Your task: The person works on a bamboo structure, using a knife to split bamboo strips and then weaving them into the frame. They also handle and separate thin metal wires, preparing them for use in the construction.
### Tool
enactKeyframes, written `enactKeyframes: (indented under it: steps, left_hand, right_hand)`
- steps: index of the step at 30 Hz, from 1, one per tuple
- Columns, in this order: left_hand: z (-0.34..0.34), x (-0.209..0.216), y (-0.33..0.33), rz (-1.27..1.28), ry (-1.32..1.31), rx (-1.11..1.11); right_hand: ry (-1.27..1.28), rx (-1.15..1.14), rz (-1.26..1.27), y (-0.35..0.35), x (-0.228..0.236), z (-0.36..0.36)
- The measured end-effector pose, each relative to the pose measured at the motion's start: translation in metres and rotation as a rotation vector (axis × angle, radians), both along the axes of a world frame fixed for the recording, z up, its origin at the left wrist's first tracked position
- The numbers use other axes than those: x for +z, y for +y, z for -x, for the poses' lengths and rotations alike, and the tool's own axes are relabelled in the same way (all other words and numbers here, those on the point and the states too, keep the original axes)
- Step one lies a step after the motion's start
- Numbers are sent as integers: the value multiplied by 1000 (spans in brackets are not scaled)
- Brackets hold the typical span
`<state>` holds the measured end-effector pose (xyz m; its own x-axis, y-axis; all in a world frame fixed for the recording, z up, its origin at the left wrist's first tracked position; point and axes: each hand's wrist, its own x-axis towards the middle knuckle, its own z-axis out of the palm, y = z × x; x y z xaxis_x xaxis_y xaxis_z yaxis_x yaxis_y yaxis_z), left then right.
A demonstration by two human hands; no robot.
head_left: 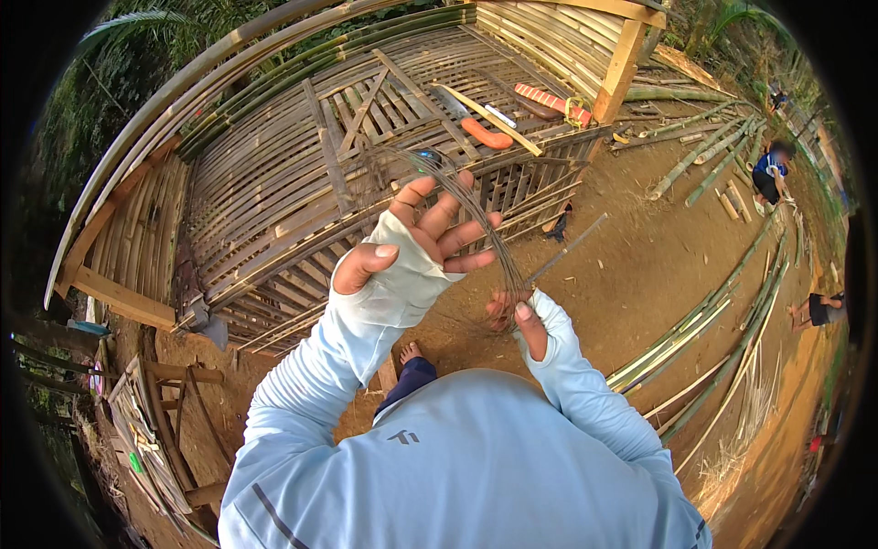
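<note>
Got some wire [505, 256] pinched in right hand [523, 320]
Holding left hand [412, 247] wide open, kinda spread, just beside the wire's curve, with a slatted platform [247, 240] beyond.

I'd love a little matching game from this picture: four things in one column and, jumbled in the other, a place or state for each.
Things:
1. Left hand
2. Right hand
3. Wire bundle
4. Orange curved object

Places and states:
A. Lying on the slatted platform
B. Closed on the lower end of something thin
C. Open, with the fingers spread
D. Thin strands bent in a curve

Right pairs: 1-C, 2-B, 3-D, 4-A
</note>
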<state>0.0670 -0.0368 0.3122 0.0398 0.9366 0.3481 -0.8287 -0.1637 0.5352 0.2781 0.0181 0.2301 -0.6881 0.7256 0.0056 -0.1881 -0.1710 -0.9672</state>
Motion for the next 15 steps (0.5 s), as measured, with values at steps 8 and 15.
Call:
enactKeyframes:
  steps: [8, 15]
  left_hand:
    - [-5, -20, 4, 46, -41, 96]
    - [0, -37, 18, -43, -51, 114]
  right_hand:
    - [34, 29, 114, -1, -16, 9]
    - [29, -76, -13, 13, -21, 17]
